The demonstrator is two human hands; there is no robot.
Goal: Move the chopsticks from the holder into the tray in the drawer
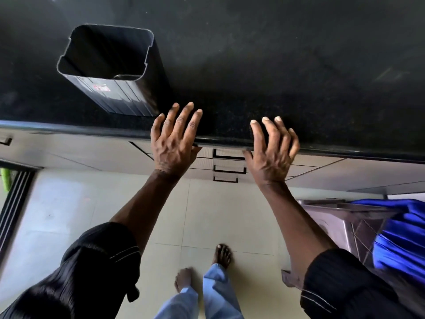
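A tall black square holder (pixel 128 95) stands on the black granite counter (pixel 276 65) near its front edge, left of centre. Its open top shows a dark inside with no chopsticks in sight. My left hand (pixel 174 141) hovers over the counter edge just right of the holder, fingers spread, holding nothing. My right hand (pixel 271 150) is a short way to the right at the same edge, also spread and holding nothing. Below the edge, between my hands, pale drawer fronts with black handles (pixel 227 155) appear pushed in. No tray or chopsticks are in view.
A metal stand draped with blue cloth (pixel 395 233) sits at the lower right beside the cabinets. My bare feet (pixel 202 265) are on the pale tiled floor. A dark door track (pixel 13 203) runs along the left.
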